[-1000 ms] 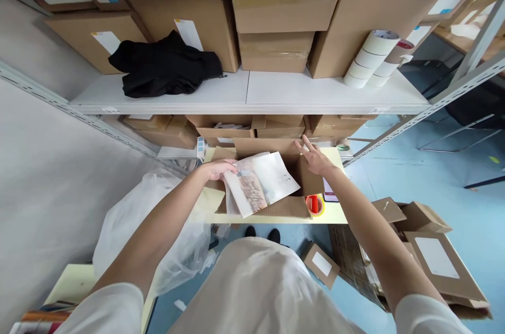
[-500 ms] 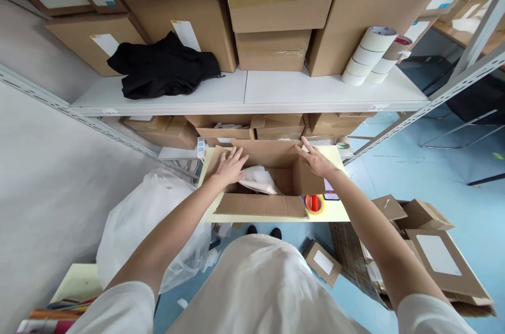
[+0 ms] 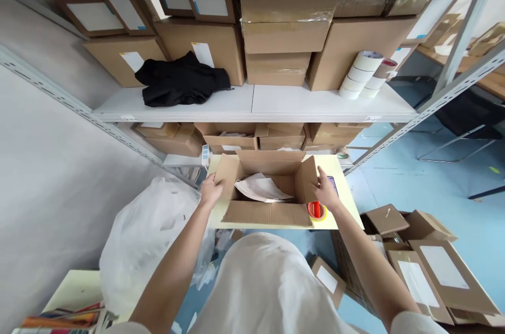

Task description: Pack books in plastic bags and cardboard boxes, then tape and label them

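An open cardboard box (image 3: 268,214) stands on a pale yellow table (image 3: 347,208) in front of me, its flaps spread out. Inside it lies a flat white sheet or bag (image 3: 262,188), whose kind I cannot make out. My left hand (image 3: 211,190) is closed on the box's left flap, thumb towards the inside. On the other side, my right hand (image 3: 325,192) grips the right flap, its fingers partly hidden behind the cardboard. Close to the box's front right corner, below my right hand, is a roll of tape (image 3: 316,211) in red and yellow.
A shelf (image 3: 276,102) behind the table bears large cartons (image 3: 284,37), a black garment (image 3: 185,81) and stacked tape rolls (image 3: 360,76). A big translucent plastic bag (image 3: 145,239) bulges at the left. Flattened and open cartons (image 3: 445,271) are heaped on the floor at right.
Both hands have moved outward and down from over the box's opening to its side flaps. The left flap now stands raised, and the white item inside shows more fully. The view has tilted up.
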The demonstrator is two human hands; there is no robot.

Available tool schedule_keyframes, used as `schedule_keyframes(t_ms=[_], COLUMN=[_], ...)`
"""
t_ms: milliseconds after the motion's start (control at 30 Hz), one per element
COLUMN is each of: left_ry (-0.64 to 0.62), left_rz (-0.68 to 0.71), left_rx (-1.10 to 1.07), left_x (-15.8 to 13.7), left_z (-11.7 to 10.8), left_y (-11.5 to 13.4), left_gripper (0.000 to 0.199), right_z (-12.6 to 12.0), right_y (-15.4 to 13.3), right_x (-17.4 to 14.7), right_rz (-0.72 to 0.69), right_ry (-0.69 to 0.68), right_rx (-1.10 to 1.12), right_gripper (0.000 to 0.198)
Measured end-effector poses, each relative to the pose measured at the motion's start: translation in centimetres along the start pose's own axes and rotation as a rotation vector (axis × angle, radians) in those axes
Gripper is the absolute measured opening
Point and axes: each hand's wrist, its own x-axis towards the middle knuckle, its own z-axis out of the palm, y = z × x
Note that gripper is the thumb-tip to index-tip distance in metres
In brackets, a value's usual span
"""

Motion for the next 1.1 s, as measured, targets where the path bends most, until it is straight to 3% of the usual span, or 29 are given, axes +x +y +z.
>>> schedule_keyframes(t_ms=[100, 200, 267, 367, 467, 567, 700, 800, 900, 1000, 1100], left_ry=[0.153, 0.166, 0.093, -0.105, -0.316, -0.41, -0.357, -0.253, -0.178, -0.166, -0.156], left_rz=[0.097, 0.14, 0.162, 0.279, 0.391, 0.422, 0.417, 0.39, 0.4, 0.437, 0.458], left_rx=[0.092, 0.122, 0.082, 0.048, 0.19, 0.385, 0.473, 0.502, 0.527, 0.532, 0.529], left_x=[-0.7, -2.0, -3.0, -4.6, -6.1, -7.1, -7.3, -7.1, -6.6, -6.1, -5.8], left_z=[0.0, -0.1, -0.1, 0.3, 1.0, 1.7, 2.4, 2.6, 2.8, 3.0, 2.9], left_y=[0.0, -0.1, -0.1, -0.2, -0.6, -1.1, -1.0, -0.4, 0.0, 0.1, -0.3], left_gripper=[0.039, 0.038, 0.042, 0.056, 0.071, 0.08, 0.076, 0.085, 0.092, 0.078, 0.069], right_z=[0.3, 0.8, 1.2, 1.7, 2.2, 2.4, 2.1, 2.7, 4.8, 7.6, 10.1], right_y=[-1.8, -3.1, -3.2, -2.5, -1.5, -1.5, -4.3, -7.9, -11.4, -13.7, -14.8], right_x=[-0.9, -1.2, -1.3, -1.9, -2.5, -2.8, -1.6, -0.2, 0.4, 0.1, 0.4], right_rz=[0.031, -0.013, -0.002, -0.05, -0.211, -0.284, -0.271, -0.398, -0.563, -0.612, -0.665], right_ry=[-0.046, -0.139, -0.176, -0.259, -0.415, -0.513, -0.507, -0.546, -0.643, -0.704, -0.768], right_rx=[0.181, 0.359, 0.371, 0.186, -0.069, -0.242, -0.42, -0.461, -0.541, -0.632, -0.603], right_gripper=[0.065, 0.062, 0.061, 0.06, 0.058, 0.052, 0.043, 0.044, 0.037, 0.024, 0.023])
